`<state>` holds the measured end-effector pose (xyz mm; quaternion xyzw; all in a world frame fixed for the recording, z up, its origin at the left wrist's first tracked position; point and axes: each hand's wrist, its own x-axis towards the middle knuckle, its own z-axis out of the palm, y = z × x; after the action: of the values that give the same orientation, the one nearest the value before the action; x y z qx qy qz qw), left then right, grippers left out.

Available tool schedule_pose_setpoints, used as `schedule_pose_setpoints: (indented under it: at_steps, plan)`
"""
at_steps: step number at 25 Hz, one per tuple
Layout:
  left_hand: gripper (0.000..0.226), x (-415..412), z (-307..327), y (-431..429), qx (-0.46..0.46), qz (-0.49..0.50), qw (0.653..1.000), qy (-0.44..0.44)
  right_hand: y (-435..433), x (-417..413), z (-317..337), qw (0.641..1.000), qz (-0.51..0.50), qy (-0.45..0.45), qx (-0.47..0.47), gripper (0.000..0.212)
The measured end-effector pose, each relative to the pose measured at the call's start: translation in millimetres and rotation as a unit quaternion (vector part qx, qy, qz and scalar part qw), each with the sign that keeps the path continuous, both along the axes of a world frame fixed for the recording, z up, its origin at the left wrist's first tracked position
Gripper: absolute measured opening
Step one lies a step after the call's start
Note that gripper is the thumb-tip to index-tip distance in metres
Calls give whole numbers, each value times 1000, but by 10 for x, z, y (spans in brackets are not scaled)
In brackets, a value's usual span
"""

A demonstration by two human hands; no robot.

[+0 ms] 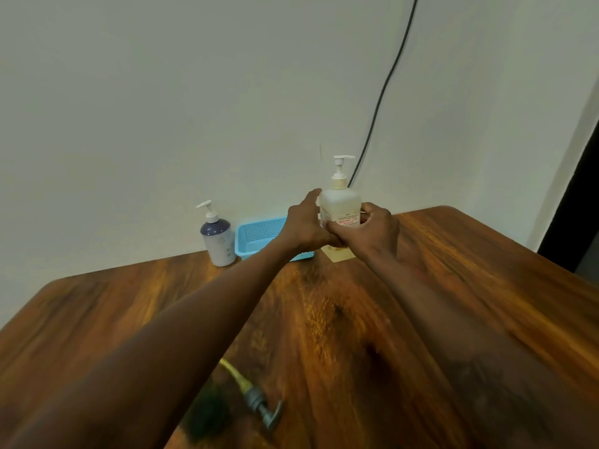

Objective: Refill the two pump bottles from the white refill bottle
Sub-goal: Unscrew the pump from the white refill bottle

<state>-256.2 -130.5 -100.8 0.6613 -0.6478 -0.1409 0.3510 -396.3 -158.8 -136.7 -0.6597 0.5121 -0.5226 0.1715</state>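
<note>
- The right hand (372,233) gripped the big pump bottle (340,204).
- Its fingers (337,226) were curled round the front of the bottle, over the red writing. The thumb sat on the bottle's right side.
- The left hand (304,223) was on the bottle's left side.
- Its fingers (312,197) were almost straight and lay flat against the bottle. One finger pointed up and touched the bottle's shoulder.
- The two hands met low down at the front of the bottle.
- The big pump bottle was upright, at the far side of the worktop (453,286), close to the wall (194,92). It was see-through and pale, and its white pump was on top.
- The hands hid the bottle's bottom, so I could not tell if it stood on the worktop.
- The small pump bottle (218,241) stood upright to the left, by the wall. It was white and purple, with its pump on. No hand touched it.
- A blue basket (256,236) sat between the two bottles, just beside the small one.
- A loose pump (259,405) with a yellowish tube lay flat on the near side of the worktop, well apart from both hands.
- A black cable (385,89) ran down the wall behind the big bottle.
</note>
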Motion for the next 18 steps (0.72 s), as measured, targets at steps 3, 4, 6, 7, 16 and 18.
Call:
schedule_pose_setpoints:
  at_steps: [3,4,6,7,16,18]
  plan:
    - [107,114,106,469,-28,2,1000,-9,525,29,189,1000,26,0,-14,71]
    - [108,145,123,629,-35,2,999,-6,690,34,227,999,34,-1,-17,70]
    - [108,186,157,956,-48,0,999,2,1003,43,285,999,48,-6,-25,69]
    - [107,206,166,1120,-53,-3,999,4,1152,50,305,998,54,-8,-26,70]
    - [99,278,122,2064,-134,2,990,46,1997,95,351,994,102,-22,-28,69]
    - [97,284,164,2195,-138,23,988,59,2109,98,398,992,123,-17,-32,72]
